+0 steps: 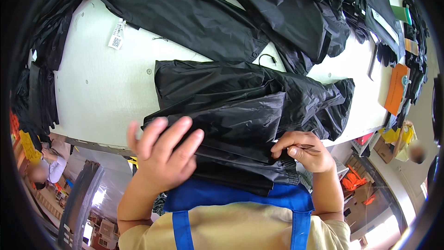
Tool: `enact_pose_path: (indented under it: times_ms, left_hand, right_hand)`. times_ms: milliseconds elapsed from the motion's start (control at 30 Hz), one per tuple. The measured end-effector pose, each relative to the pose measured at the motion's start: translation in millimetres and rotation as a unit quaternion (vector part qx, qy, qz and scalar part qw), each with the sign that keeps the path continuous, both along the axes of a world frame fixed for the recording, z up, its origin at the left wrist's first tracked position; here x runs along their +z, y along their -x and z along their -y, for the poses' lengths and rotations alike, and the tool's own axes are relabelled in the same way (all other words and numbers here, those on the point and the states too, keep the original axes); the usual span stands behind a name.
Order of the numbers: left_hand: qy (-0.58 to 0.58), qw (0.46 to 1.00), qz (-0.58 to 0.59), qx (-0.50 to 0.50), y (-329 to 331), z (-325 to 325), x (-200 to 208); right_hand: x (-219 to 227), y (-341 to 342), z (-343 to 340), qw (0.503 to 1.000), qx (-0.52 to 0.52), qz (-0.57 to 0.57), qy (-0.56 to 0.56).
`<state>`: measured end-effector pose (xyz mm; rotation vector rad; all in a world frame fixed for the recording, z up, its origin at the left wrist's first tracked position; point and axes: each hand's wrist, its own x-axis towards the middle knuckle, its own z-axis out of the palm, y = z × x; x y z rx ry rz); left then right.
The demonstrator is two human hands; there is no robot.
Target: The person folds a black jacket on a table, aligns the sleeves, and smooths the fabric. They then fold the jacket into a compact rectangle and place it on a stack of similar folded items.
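A shiny black garment (240,111) lies bunched at the near edge of the table, its lower part hanging over my blue apron (231,194). Above its left side is my left hand (169,153), fingers spread and slightly blurred, with nothing in it. My right hand (305,150) is closed at the garment's right side, thumb and forefinger together by the fabric. Pointed dark blades, like those of thread snips (311,148), stick out from this hand; their handle is hidden. An elastic gathered edge (289,173) shows beneath it.
More black garments (185,18) cover the far side of the white table (101,83). A white tag (116,34) lies at the left, and a short black cord (267,58) near the middle. An orange box (396,89) is at the right edge. Other people work on both sides.
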<state>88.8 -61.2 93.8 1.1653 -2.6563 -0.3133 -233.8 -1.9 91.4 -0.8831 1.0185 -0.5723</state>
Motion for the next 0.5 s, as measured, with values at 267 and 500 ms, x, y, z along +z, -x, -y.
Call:
enact_pose_path:
  times_ms: [267,500]
  left_hand:
    - [-0.167,0.975,-0.102,-0.105,-10,10,17]
    - [-0.193,0.952,-0.187,0.147,-58,-36,-25]
  right_hand:
    - [-13,-2,-26,0.99,-0.12,0.048,0.049]
    - [-46,-12,-53,0.937,-0.346,0.054,-0.01]
